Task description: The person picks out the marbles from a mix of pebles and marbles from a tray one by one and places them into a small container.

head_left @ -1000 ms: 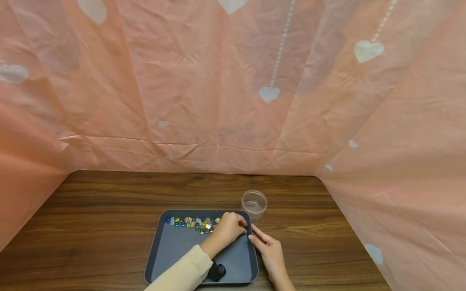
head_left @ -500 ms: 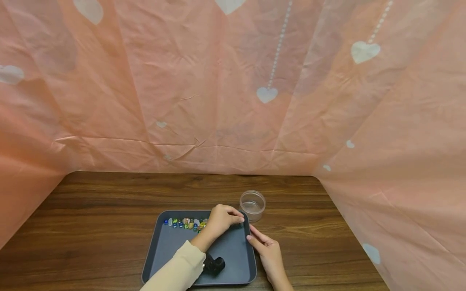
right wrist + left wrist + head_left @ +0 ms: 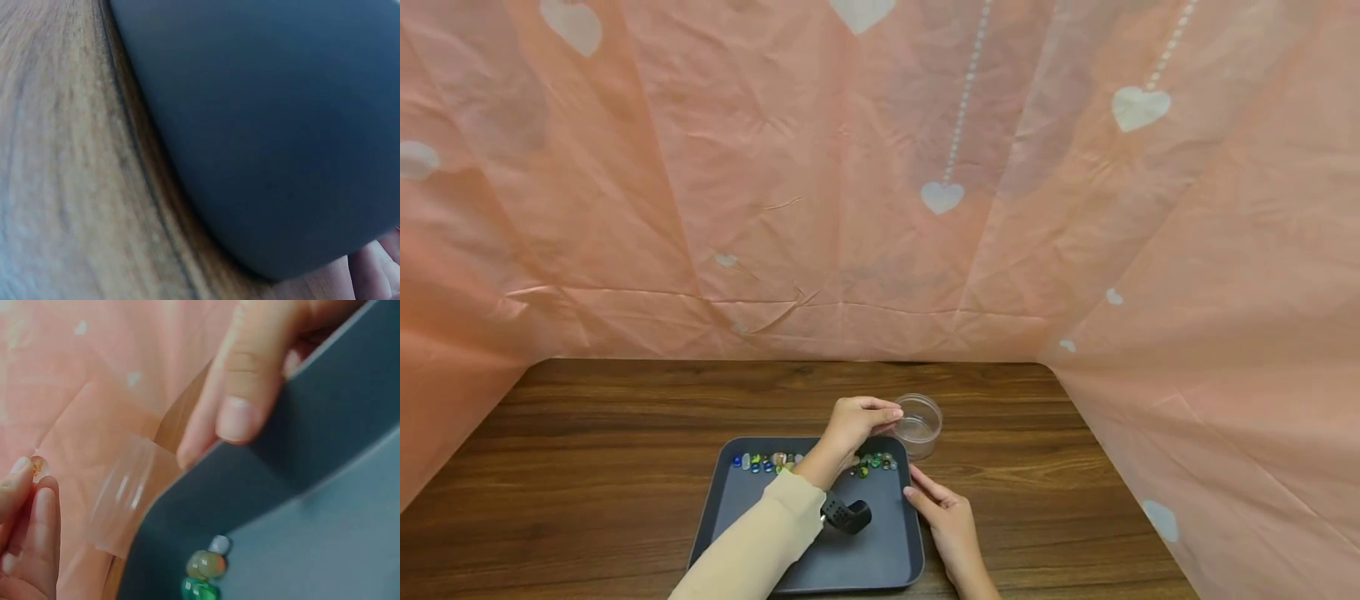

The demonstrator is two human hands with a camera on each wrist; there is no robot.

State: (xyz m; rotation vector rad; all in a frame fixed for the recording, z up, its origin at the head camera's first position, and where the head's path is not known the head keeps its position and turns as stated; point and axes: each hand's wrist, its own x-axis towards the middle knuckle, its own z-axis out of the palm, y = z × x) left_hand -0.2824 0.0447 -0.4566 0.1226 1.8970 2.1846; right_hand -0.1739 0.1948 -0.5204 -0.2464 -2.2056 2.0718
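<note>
Left hand (image 3: 852, 422) fingers (image 3: 39, 512) pinching an amber bead (image 3: 39, 465) beside the clear cup (image 3: 918, 425), glass beads (image 3: 773, 460) lining the grey tray (image 3: 880, 567), right hand (image 3: 946, 521) fingers straight on its rim, wooden table (image 3: 587, 467)

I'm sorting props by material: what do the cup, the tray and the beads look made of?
Cup: clear, thin-walled, probably plastic; the table shows through it. Tray: dark grey, matte, smooth with rounded rim, likely plastic. Beads: glossy, partly see-through, many colours, so glass or hard plastic; the left hand pinches an amber one.
</note>
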